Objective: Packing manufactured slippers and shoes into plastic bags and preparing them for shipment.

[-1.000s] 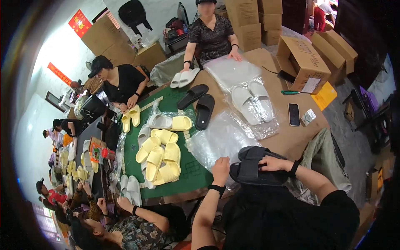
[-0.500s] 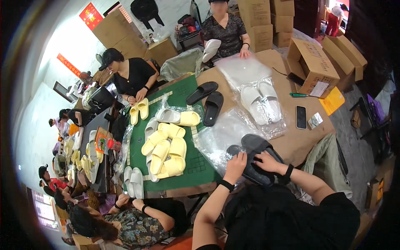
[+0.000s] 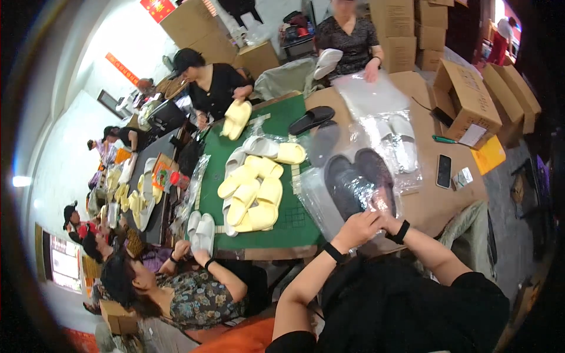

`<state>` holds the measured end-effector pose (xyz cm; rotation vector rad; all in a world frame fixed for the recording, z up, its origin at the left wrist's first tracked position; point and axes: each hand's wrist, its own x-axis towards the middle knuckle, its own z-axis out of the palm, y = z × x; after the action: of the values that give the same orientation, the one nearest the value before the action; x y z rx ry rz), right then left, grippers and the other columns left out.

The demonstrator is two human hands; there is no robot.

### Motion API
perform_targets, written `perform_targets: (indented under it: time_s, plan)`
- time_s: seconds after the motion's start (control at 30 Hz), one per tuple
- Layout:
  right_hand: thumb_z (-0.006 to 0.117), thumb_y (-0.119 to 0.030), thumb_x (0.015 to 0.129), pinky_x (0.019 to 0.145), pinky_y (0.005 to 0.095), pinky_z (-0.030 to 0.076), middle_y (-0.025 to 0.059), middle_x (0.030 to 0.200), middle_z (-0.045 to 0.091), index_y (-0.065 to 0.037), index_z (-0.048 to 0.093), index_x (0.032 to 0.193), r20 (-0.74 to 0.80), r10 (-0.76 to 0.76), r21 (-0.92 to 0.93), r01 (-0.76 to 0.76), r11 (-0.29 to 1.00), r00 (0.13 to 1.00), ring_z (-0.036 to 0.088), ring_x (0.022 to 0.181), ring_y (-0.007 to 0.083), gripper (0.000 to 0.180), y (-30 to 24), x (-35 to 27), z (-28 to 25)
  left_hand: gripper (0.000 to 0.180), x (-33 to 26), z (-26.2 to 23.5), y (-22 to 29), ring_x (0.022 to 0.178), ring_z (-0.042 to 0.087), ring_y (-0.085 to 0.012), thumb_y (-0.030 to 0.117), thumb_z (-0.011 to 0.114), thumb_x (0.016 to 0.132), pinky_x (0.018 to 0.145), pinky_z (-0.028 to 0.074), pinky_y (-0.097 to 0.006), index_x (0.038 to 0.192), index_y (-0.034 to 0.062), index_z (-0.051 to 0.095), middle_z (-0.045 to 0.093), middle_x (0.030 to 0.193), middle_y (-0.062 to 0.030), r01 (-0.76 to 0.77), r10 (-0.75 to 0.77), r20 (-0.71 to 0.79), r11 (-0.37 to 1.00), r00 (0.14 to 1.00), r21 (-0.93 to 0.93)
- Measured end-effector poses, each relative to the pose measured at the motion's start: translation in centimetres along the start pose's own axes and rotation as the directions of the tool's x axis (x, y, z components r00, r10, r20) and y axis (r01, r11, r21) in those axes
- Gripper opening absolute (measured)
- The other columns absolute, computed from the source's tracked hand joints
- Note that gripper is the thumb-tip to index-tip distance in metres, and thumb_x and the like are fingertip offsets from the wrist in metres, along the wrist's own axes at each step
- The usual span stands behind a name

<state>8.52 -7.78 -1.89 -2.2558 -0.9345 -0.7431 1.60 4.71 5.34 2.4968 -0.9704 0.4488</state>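
A pair of black slide slippers (image 3: 340, 176) lies inside a clear plastic bag (image 3: 315, 191) at the near edge of the table. My left hand (image 3: 358, 229) is closed on the bag by the heel ends, its fingers pinched. Close against it, my right hand (image 3: 389, 222) is also closed at the bag's edge; its fingers are partly hidden by shiny film and the slipper. Beyond them, another black slipper (image 3: 312, 120) rests on the table, and a second dark one (image 3: 325, 143) shows beneath the film. White slippers (image 3: 405, 144) in clear plastic lie to the right of these.
Yellow slippers (image 3: 259, 203) are piled on the green mat (image 3: 294, 232) to the left. A phone (image 3: 444, 171), a green-handled tool (image 3: 445, 140) and an open carton (image 3: 471, 103) are on the right. Co-workers sit at the far side and left, one holding yellow slippers (image 3: 236, 119).
The black slippers have gone into the clear bag and swung toward the far side. My hands have drawn together at the heel ends. The view has shifted, and a co-worker has lifted yellow slippers.
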Motion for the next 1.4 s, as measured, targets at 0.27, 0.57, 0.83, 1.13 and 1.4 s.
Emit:
perform_targets:
  time_s: [0.27, 0.57, 0.83, 1.13, 1.4]
  plan:
    - [0.052, -0.018, 0.082, 0.082, 0.0475, 0.034, 0.023, 0.09, 0.051, 0.004, 0.052, 0.098, 0.149, 0.174, 0.097, -0.19, 0.977, 0.973, 0.045, 0.086, 0.041, 0.027, -1.4, 4.8, -0.2, 0.077, 1.1, -2.8, -2.0, 0.116, 0.037, -0.026, 0.017, 0.069, 0.073, 0.098, 0.03, -0.036, 0.131, 0.0005, 0.021, 0.033, 0.13, -0.0167, 0.156, -0.954, 0.05, -0.004, 0.294, -0.988]
    - [0.058, -0.025, 0.074, 0.075, 0.0469, 0.036, 0.0255, 0.09, 0.048, 0.001, 0.046, 0.111, 0.221, 0.384, 0.026, -0.399, 0.916, 0.896, 0.043, 0.09, 0.0391, 0.046, -3.6, 8.5, 0.1, 0.029, -2.8, -0.7, 0.0, 0.09, 0.059, -0.0246, 0.006, 0.054, 0.083, 0.078, 0.051, -0.041, 0.11, 0.0017, 0.043, 0.056, 0.102, -0.0124, -0.021, -0.674, 0.532, -0.629, 0.513, -0.777]
    - [0.057, -0.019, 0.076, 0.092, 0.0429, 0.034, 0.023, 0.116, 0.047, -0.005, 0.049, 0.116, 0.535, 0.048, 0.248, -0.212, 0.945, 0.843, 0.041, 0.109, 0.038, 0.044, -1.2, 6.0, -1.2, 0.022, -6.5, 0.4, -1.0, 0.088, 0.059, -0.0209, 0.012, 0.053, 0.085, 0.073, 0.052, -0.032, 0.104, 0.0011, 0.051, 0.059, 0.1, -0.011, -0.091, -0.652, 0.568, -0.693, 0.503, -0.715]
    - [0.058, -0.012, 0.074, 0.091, 0.0414, 0.035, 0.0167, 0.119, 0.046, -0.003, 0.05, 0.112, 0.519, 0.115, 0.128, -0.209, 0.969, 0.847, 0.043, 0.107, 0.0351, 0.04, -0.7, 3.9, -4.9, 0.01, -8.2, 2.1, -1.5, 0.071, 0.057, -0.0134, 0.01, 0.057, 0.083, 0.064, 0.046, -0.024, 0.089, 0.0024, 0.058, 0.062, 0.081, -0.0051, -0.148, -0.766, 0.518, -0.604, 0.381, -0.783]
    - [0.062, -0.026, 0.072, 0.101, 0.047, 0.021, 0.0142, 0.135, 0.03, -0.007, 0.039, 0.125, 0.366, 0.082, 0.284, -0.195, 0.939, 0.927, 0.027, 0.123, 0.036, 0.06, -2.6, 8.2, -7.6, 0.01, -9.2, 2.0, -1.0, 0.072, 0.057, -0.0138, 0.001, 0.052, 0.08, 0.067, 0.047, -0.024, 0.086, -0.0041, 0.056, 0.061, 0.087, -0.0128, 0.041, -0.609, 0.597, -0.681, 0.522, -0.731]
